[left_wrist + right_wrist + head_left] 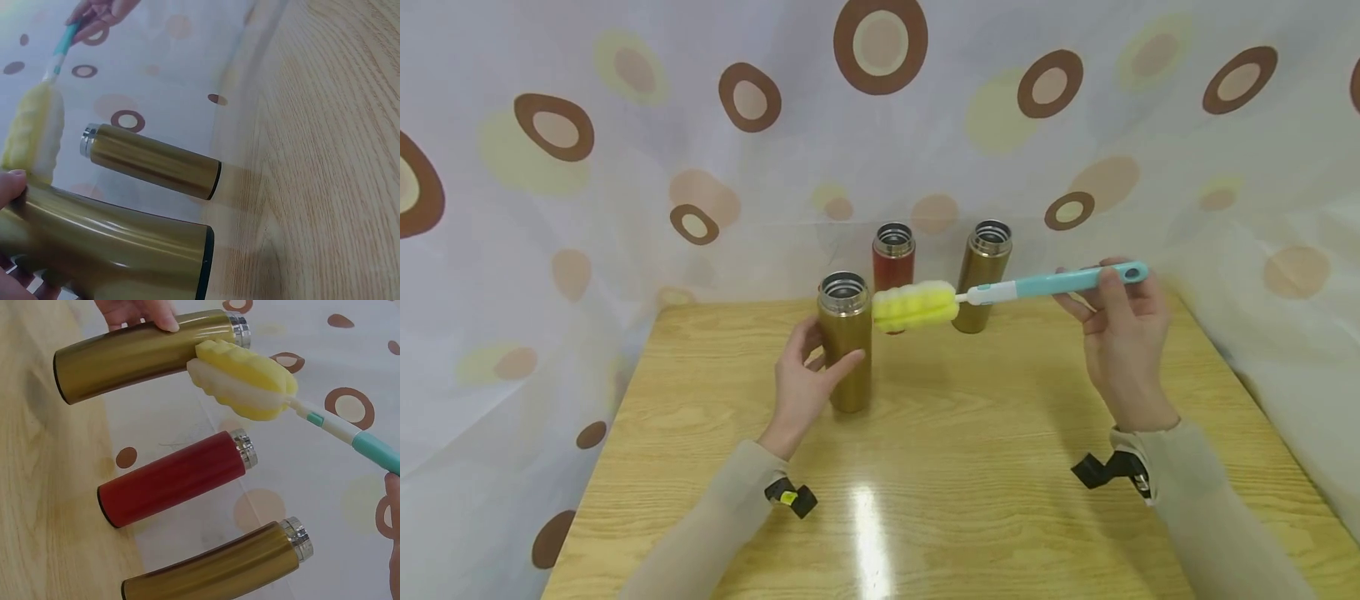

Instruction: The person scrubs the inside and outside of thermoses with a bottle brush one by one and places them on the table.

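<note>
While the left hand [801, 379] grips the nearest flask [847, 358], thumb across its side and fingers curled round behind, we have gold held upright, its steel mouth [844, 289] open and facing up. Next along, here's the sponge [916, 306], yellow and white, lying about level just right of that flask's upper part, below the mouth. Are the two touching? The views overlap them, so that's hard to call. Behind the sponge stands the red flask [893, 268], partly covered, uncapped as well. On to the right, near the sheet [805, 183], a second gold flask [983, 268] stands on the table [962, 467], topless too, the brush [997, 292] cutting across in front of it. And out at the far right, the right hand [1122, 337] pinches the blue handle [1052, 284] close to its end, well apart from the flasks.

So what are we watching? By the look of it, the lining-up step: brush in one hand, flask in the other, sponge not yet inside. The next move, I'd judge, calls for raising the sponge above the mouth, swinging the handle up until the brush points straight down, and squeezing it in. The left hand would need to hold firm there: the mouth looks narrow beside the sponge, so the fit could be snug and the flask might twist.
</note>
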`<control>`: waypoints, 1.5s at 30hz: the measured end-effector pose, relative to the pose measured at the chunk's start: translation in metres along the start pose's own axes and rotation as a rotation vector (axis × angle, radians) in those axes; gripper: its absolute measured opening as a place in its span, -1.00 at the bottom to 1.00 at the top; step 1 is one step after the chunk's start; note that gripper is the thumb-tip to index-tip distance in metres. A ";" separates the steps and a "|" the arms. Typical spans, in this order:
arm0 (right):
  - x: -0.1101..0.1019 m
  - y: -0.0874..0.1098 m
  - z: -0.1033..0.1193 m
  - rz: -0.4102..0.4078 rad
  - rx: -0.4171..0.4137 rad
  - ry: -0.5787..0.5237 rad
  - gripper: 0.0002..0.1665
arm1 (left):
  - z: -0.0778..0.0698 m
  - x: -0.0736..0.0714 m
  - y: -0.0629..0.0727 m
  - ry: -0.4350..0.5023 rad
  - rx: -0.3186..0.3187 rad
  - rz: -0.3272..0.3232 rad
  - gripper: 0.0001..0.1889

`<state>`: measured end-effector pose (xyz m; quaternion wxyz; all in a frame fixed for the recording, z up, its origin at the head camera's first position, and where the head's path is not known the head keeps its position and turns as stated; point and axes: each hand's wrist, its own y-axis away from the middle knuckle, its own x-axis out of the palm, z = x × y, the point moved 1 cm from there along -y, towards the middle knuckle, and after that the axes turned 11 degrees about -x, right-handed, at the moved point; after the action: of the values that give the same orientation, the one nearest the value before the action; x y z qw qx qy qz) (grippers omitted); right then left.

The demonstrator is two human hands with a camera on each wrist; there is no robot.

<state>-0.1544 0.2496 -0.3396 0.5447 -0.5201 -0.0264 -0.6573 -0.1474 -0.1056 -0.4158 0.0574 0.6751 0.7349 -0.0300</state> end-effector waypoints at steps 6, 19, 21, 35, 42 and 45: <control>-0.007 0.007 -0.003 0.030 0.037 0.009 -0.87 | -0.004 -0.001 -0.001 0.061 -0.009 0.021 -0.26; -0.035 0.019 -0.006 0.160 0.136 0.224 -0.82 | -0.005 -0.010 -0.006 0.108 0.013 -0.018 -0.31; -0.044 0.019 -0.001 0.238 0.221 0.305 -0.82 | -0.006 -0.012 -0.008 0.120 0.023 -0.029 -0.32; -0.074 0.030 0.006 0.924 0.589 1.084 -0.64 | -0.008 -0.018 -0.011 0.108 0.033 -0.027 -0.29; -0.070 0.044 -0.011 1.032 0.652 0.879 -0.74 | -0.007 -0.014 -0.011 0.085 0.017 -0.033 -0.28; -0.067 0.051 -0.017 1.066 0.610 0.801 -0.77 | -0.007 -0.011 -0.011 0.110 0.025 -0.032 -0.29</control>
<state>-0.1367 0.2650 -0.4223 0.8791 -0.0074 0.2494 -0.4061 -0.1575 -0.1164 -0.4080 0.0081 0.6646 0.7471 -0.0030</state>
